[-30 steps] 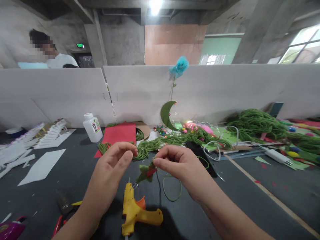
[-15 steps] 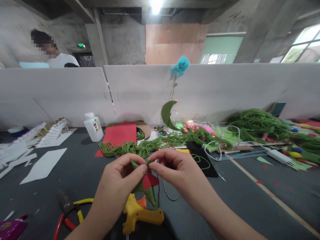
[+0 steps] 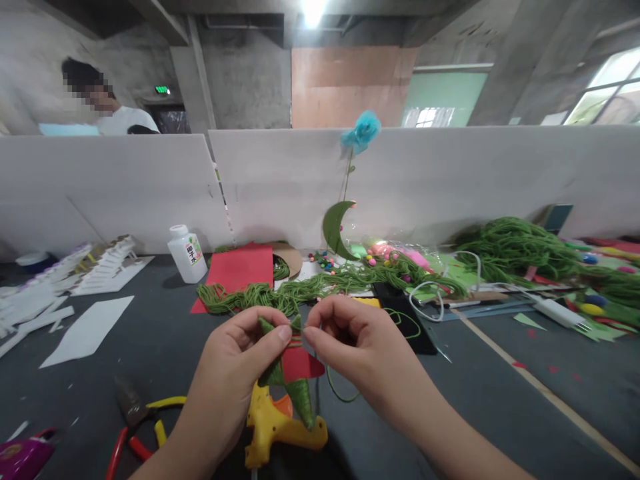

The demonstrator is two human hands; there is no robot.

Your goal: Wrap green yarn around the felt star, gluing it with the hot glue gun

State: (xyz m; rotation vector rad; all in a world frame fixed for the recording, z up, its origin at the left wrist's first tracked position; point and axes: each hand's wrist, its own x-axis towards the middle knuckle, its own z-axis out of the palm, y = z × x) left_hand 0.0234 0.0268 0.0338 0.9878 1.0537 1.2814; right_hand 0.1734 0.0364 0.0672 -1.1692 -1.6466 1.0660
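My left hand (image 3: pixel 235 367) pinches a star-shaped piece (image 3: pixel 299 395) between thumb and fingers. Green yarn wraps its points, and a bare red patch shows in the middle. Just right of its upper point, my right hand (image 3: pixel 357 337) is closed in a pinch, slightly apart from the star. A strand of green yarn (image 3: pixel 343 400) loops out below that hand; the part at the fingertips is too thin to make out. Under the star lies a yellow glue gun (image 3: pixel 285 430) with an orange trigger.
Pliers with red and yellow handles (image 3: pixel 137 417) lie left of the glue gun. Behind my hands are a bundle of green yarn (image 3: pixel 245 298), red sheet (image 3: pixel 240 267), white bottle (image 3: pixel 187 255) and green crescent (image 3: pixel 336 230). A white plug (image 3: pixel 557 312) lies on the right.
My right hand has moved slightly right, away from the star's upper point. The star has turned a little in my left hand, showing more of its red patch and lower point.
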